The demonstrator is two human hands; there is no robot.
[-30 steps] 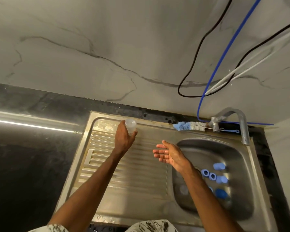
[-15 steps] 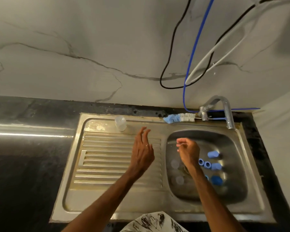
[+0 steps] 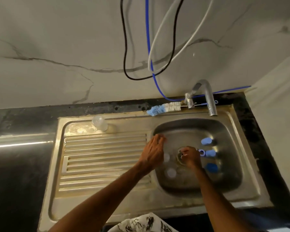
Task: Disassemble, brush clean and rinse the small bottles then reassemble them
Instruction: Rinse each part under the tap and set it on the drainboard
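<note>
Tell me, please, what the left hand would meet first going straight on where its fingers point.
The left hand would probably meet the sink's back wall, the brush lying beyond; depth is unclear.

Rear wall, pale marble-look panel with grey veins [image 3: 57, 47]; plain pale side wall [image 3: 278, 123] at right. Thin black cable [image 3: 123, 47], blue cable [image 3: 148, 30] and white cable [image 3: 159, 35] hang looped down the rear wall. Dark speckled stone worktop [image 3: 15, 181], with a bright light strip reflected across its left part. Inset stainless steel sink unit [image 3: 107, 203]: ribbed drainer left, basin right, and a curved grey metal tap [image 3: 210, 101] at its back right corner.
</note>
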